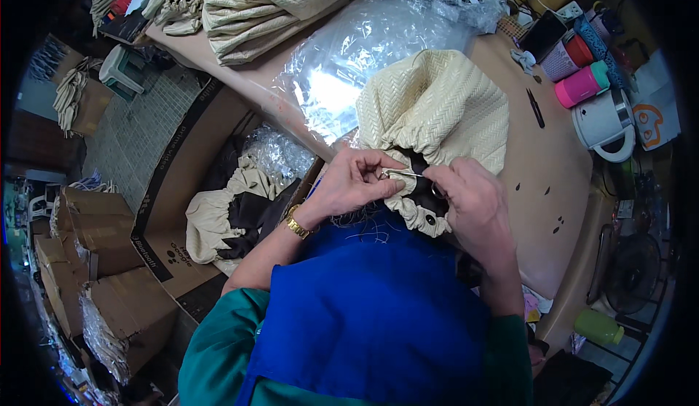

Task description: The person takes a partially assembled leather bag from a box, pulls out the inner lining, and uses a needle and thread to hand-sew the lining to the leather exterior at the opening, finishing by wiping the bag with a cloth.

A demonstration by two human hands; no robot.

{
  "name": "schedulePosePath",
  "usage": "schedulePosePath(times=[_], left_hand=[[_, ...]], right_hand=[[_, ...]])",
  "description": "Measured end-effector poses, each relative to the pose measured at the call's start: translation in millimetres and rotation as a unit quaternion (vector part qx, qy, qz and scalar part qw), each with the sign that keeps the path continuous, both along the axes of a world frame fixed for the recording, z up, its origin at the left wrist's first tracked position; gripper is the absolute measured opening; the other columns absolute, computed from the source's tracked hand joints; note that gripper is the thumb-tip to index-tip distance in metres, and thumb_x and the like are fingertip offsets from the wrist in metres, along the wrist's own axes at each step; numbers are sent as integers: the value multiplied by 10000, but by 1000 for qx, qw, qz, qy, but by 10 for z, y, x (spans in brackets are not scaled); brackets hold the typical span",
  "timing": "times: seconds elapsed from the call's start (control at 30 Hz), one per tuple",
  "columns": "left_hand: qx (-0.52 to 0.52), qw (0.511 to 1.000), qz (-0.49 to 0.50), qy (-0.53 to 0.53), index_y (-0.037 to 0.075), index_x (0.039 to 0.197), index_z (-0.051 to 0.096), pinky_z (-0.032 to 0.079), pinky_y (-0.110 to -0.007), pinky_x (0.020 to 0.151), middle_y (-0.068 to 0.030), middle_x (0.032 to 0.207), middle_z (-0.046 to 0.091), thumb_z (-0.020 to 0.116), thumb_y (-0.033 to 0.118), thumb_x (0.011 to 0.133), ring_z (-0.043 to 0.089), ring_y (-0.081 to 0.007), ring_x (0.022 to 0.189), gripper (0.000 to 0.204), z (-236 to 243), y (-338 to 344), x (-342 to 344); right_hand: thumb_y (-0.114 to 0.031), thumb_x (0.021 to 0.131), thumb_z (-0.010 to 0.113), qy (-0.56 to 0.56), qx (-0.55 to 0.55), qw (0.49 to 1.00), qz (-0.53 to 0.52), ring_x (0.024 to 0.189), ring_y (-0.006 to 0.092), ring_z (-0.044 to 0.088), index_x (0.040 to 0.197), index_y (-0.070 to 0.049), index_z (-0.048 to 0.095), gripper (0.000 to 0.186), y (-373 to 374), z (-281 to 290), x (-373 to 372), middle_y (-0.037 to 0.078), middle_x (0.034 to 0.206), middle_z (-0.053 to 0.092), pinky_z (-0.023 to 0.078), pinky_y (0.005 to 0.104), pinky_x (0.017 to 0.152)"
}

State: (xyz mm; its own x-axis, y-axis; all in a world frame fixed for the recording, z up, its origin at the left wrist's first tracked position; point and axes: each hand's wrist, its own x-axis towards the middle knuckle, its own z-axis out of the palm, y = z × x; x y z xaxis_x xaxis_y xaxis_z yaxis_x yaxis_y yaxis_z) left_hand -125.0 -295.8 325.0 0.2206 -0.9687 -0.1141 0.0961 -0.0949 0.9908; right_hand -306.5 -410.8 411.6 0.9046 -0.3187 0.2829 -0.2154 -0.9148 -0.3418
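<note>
A cream bag (444,100) in woven, herringbone-textured material lies at the table's near edge, its gathered opening toward me. Dark lining shows inside it, and a round black button or snap (430,219) sits on the gathered rim. My left hand (351,182), below a gold watch, pinches the rim between thumb and fingers. Close on its right, my right hand (472,198) has its fingers closed at the opening. A thin, pale, straight piece (404,174) runs between the two hands; whether it is a needle, a thread or a blade I cannot tell.
Clear plastic bags (342,64) and a stack of cream bags (269,9) lie on the table's far side. Black tweezers or snips (535,107), a white mug (604,123) and a pink bottle (579,87) are at right. A cardboard box (171,187) with more bags stands left.
</note>
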Motion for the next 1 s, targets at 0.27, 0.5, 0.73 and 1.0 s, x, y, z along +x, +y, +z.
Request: schedulePosePath(times=[0.27,0.5,0.73,1.0], left_hand=[[-27,1000,-2,-9,26,1040,733,267,-167,489,106,645,540,806,124,811,392,28,562,260,-32,-18,14],[-6,1000,-11,3,30,1061,731,326,-168,530,86,692,572,788,150,831,436,13,599,265,-61,-13,69],[-11,999,-5,49,16,1038,730,305,-159,519,79,694,584,819,133,801,442,28,606,279,-73,-24,44],[-11,1000,-9,27,15,1038,731,301,-159,509,90,663,569,820,131,796,447,26,584,283,-90,-30,93]], right_hand=[[52,751,621,-26,-47,998,39,787,300,606,924,-23,643,189,-179,54,87,112,837,551,473,409,690],[43,791,637,-18,216,976,-3,765,295,593,904,-11,656,126,-227,-44,132,115,800,555,465,391,710],[36,797,639,-27,179,983,19,770,288,605,893,-11,656,107,-395,-234,188,114,794,562,474,371,712],[69,785,638,-27,228,973,34,768,279,603,915,9,640,143,-387,-114,156,126,809,555,472,359,691]])
